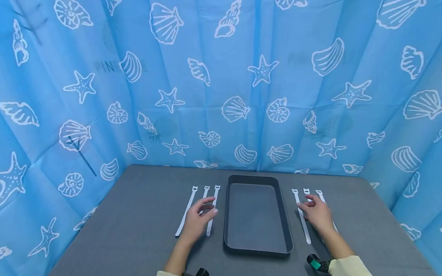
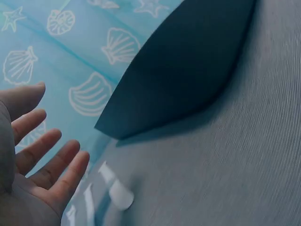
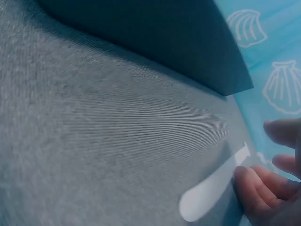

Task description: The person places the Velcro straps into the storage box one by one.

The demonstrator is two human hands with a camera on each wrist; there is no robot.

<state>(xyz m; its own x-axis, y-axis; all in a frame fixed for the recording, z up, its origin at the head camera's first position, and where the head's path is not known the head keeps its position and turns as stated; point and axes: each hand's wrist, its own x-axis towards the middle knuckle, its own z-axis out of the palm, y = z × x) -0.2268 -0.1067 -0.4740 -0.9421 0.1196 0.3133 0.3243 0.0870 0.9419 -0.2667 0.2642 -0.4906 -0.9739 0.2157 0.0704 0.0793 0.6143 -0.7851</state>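
Three white cable straps with slotted heads lie side by side to the left of the tray: an outer strap (image 1: 186,211), a middle strap (image 1: 206,191) and an inner strap (image 1: 216,196). My left hand (image 1: 196,221) hovers over them, fingers spread and holding nothing; it partly hides the middle one. On the tray's right lie three more: an inner strap (image 1: 303,220), a middle strap (image 1: 307,192) and an outer strap (image 1: 320,196). Over these is my right hand (image 1: 317,215), fingers loosely bent, nothing visible in its grasp. Its fingertips (image 3: 241,175) appear close to a strap (image 3: 207,195); contact is unclear.
Between the hands sits a dark shallow rectangular tray (image 1: 259,220) with nothing in it. The grey cloth-covered table (image 1: 142,218) extends to both sides. A blue shell-print curtain (image 1: 217,82) hangs behind and around it.
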